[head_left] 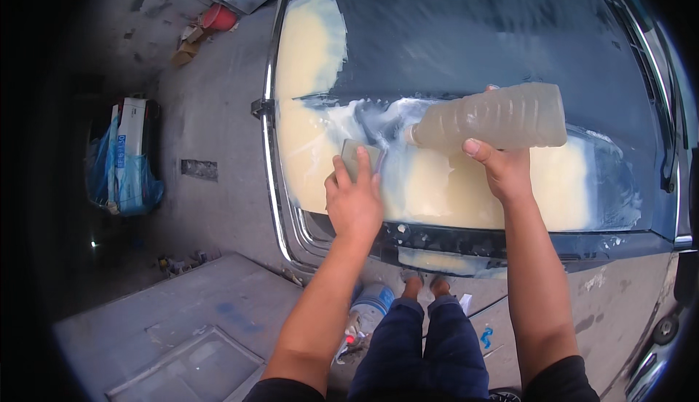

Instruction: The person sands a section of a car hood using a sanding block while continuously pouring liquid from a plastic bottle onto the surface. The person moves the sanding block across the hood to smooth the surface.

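My left hand presses a flat greyish sanding block onto the car hood, its fingers spread over the block's top. In my right hand is a cloudy, ribbed plastic bottle, tipped sideways with its mouth toward the left. The bottle hangs over the dark blue hood. Under and around both hands, cream-coloured filler covers the hood's near part, and another cream patch lies at the far left. Milky wet streaks run between the block and the bottle mouth.
A chrome bar borders the hood on the left. Near my feet stands a clear blue-tinted bucket. A grey panel lies at lower left. Farther left are a bumper in blue plastic and a red basin.
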{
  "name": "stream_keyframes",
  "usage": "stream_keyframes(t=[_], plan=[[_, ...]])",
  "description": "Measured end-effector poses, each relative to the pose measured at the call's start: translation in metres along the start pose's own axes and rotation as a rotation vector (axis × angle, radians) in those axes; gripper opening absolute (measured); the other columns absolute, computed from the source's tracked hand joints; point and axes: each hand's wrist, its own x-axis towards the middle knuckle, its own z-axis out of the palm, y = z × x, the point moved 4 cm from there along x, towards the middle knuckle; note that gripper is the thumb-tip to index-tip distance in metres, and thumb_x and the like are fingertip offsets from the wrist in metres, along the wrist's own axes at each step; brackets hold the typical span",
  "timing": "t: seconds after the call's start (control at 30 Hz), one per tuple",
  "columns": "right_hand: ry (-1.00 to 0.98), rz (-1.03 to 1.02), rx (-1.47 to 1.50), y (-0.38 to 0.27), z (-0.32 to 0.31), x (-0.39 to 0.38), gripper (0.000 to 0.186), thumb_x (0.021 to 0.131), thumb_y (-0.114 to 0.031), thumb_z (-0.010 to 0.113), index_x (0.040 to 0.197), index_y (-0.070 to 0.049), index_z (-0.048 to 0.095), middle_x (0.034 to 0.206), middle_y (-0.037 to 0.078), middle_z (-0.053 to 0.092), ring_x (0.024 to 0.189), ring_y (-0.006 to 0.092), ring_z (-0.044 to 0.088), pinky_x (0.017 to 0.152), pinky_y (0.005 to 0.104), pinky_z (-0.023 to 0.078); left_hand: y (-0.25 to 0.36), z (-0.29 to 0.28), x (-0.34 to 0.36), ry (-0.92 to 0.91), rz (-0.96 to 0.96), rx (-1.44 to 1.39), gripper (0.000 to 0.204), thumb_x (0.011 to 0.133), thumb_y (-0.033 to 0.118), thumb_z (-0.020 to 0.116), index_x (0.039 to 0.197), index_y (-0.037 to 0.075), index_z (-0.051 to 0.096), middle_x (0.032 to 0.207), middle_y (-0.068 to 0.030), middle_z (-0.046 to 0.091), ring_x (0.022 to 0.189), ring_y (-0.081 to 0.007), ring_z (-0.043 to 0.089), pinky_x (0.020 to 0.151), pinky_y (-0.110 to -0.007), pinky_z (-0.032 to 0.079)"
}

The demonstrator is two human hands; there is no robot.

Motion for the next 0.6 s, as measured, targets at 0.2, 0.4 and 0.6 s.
stream_keyframes(t=[0.2, 0.4, 0.6], plan=[[-0.056, -0.022, -0.043, -0.004, 0.001, 0.056, 0.064, 0.074, -0.028, 0.086, 0.122, 0.0, 0.055, 0.114, 0.01, 0.062, 0.105, 0.0223, 0.059, 0.093, 0.0354, 0.047, -0.018, -0.005, 0.046, 0.054, -0.003, 0.004, 0.052, 0.098, 0.032, 0.056, 0.147, 0.021, 0.046, 0.145, -0.0255, 0.042, 0.116, -0.0429, 0.051, 0.094, -0.047, 0.05], [-0.087, 0.048, 0.013, 0.009, 0.005, 0.087, 0.069, 0.073, -0.03, 0.086, 0.125, 0.002, 0.053, 0.117, 0.012, 0.06, 0.11, 0.0229, 0.057, 0.096, 0.0356, 0.045, -0.008, 0.0, 0.025, 0.042, -0.018, -0.004, 0.053, 0.097, 0.032, 0.058, 0.147, 0.021, 0.046, 0.144, -0.0256, 0.042, 0.119, -0.045, 0.049, 0.095, -0.049, 0.049], [-0.109, 0.048, 0.076, 0.022, 0.002, 0.087, 0.075, 0.071, -0.029, 0.087, 0.128, 0.0, 0.05, 0.12, 0.011, 0.059, 0.113, 0.024, 0.056, 0.098, 0.0369, 0.045, -0.014, -0.001, 0.035, 0.109, 0.035, 0.007, 0.053, 0.096, 0.029, 0.06, 0.146, 0.021, 0.047, 0.142, -0.026, 0.045, 0.115, -0.0445, 0.051, 0.093, -0.048, 0.05]])
